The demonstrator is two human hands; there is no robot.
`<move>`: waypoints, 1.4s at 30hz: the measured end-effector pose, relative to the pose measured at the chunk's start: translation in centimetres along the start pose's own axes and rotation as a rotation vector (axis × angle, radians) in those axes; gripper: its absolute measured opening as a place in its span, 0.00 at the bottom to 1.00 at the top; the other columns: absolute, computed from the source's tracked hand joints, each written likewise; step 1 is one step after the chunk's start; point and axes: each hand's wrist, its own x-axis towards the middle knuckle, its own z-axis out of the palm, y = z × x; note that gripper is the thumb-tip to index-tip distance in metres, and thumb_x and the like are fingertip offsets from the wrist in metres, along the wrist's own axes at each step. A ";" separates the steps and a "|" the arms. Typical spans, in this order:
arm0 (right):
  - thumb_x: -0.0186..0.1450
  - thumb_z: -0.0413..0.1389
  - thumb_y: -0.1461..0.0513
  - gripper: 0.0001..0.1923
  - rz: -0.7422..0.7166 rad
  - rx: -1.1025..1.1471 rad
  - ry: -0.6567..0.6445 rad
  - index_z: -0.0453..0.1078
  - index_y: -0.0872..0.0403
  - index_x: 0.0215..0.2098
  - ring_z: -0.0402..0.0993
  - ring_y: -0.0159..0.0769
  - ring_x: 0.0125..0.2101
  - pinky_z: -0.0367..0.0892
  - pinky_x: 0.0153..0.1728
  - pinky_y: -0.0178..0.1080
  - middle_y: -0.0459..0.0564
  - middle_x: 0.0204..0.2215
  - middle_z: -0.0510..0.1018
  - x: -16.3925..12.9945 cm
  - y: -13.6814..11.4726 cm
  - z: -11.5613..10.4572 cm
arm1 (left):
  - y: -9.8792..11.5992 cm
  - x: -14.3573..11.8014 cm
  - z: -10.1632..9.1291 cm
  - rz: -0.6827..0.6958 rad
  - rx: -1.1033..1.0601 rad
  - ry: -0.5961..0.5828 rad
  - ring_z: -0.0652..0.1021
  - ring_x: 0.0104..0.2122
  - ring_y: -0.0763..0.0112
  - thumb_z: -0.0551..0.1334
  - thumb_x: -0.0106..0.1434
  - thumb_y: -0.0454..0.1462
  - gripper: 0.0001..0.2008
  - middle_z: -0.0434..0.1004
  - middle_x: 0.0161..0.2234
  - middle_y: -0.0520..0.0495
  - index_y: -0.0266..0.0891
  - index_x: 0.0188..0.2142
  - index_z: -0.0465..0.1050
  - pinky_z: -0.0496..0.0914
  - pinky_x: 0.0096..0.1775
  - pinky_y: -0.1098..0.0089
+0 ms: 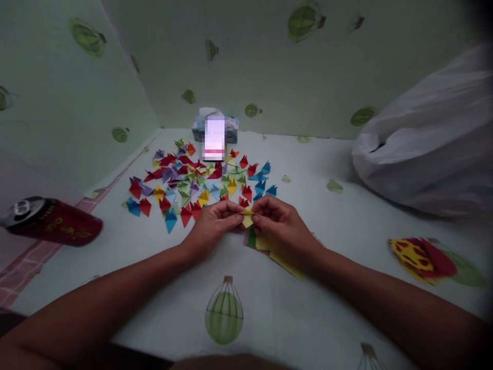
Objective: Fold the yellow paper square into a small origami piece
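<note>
Between my two hands is a small piece of folded yellow paper (247, 218), pinched at both sides. My left hand (217, 222) grips its left edge with thumb and fingertips. On the opposite edge, my right hand (283, 223) does the same. Beneath the right hand lies a stack of coloured paper sheets (283, 262), yellow on top with green and pink showing at its left corner; the hand covers part of it. Just beyond my hands, many folded paper cranes (185, 216) in red, blue, yellow, green and purple are spread over the table.
A phone (214, 137) leans upright against a tissue box (233, 128) at the back. To the left is a dark red can (57, 221). A white plastic bag (427, 139) bulges at the right, with a red and yellow item (421, 259) nearer me. Walls close off the back and left.
</note>
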 end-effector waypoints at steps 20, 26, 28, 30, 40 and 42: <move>0.55 0.63 0.64 0.06 0.196 0.358 0.030 0.71 0.55 0.30 0.67 0.27 0.22 0.65 0.28 0.34 0.42 0.23 0.72 0.2 -0.5 0.1 | -0.2 0.0 -0.4 0.335 0.325 0.047 0.81 0.34 0.69 0.68 0.59 0.39 0.08 0.83 0.35 0.47 0.38 0.37 0.79 0.76 0.40 0.69; 0.61 0.62 0.61 0.07 0.118 0.293 -0.009 0.70 0.54 0.35 0.69 0.29 0.23 0.66 0.27 0.34 0.43 0.23 0.74 -0.1 -0.5 0.3 | -0.2 0.1 -0.6 0.332 0.311 0.094 0.79 0.29 0.73 0.69 0.59 0.38 0.06 0.81 0.29 0.49 0.37 0.34 0.78 0.74 0.34 0.73; 0.62 0.62 0.60 0.07 0.092 0.233 -0.006 0.69 0.54 0.36 0.68 0.29 0.22 0.65 0.25 0.34 0.43 0.23 0.74 -0.2 -0.4 0.2 | 0.0 0.1 -0.5 0.314 0.292 0.097 0.78 0.27 0.74 0.69 0.58 0.38 0.06 0.80 0.26 0.50 0.36 0.33 0.77 0.73 0.32 0.74; 0.64 0.61 0.58 0.08 0.062 0.156 -0.001 0.69 0.54 0.36 0.67 0.28 0.22 0.63 0.25 0.34 0.42 0.23 0.73 -0.2 -0.4 0.2 | 0.1 0.1 -0.5 0.302 0.285 0.091 0.78 0.26 0.74 0.69 0.58 0.38 0.07 0.79 0.24 0.51 0.36 0.31 0.76 0.73 0.30 0.74; 0.66 0.59 0.61 0.04 -0.243 -0.303 0.071 0.67 0.51 0.36 0.61 0.30 0.25 0.58 0.27 0.35 0.40 0.24 0.67 -0.5 0.4 -0.3 | 0.1 0.0 -0.3 0.273 0.261 0.050 0.74 0.21 0.77 0.70 0.57 0.39 0.10 0.76 0.21 0.52 0.36 0.29 0.73 0.70 0.26 0.76; 0.67 0.58 0.61 0.05 -0.271 -0.330 0.080 0.68 0.52 0.33 0.62 0.30 0.26 0.59 0.29 0.36 0.42 0.25 0.69 -0.4 0.5 -0.4 | 0.0 -0.1 -0.2 0.260 0.256 0.044 0.74 0.21 0.77 0.70 0.56 0.39 0.10 0.76 0.21 0.53 0.36 0.29 0.73 0.69 0.26 0.77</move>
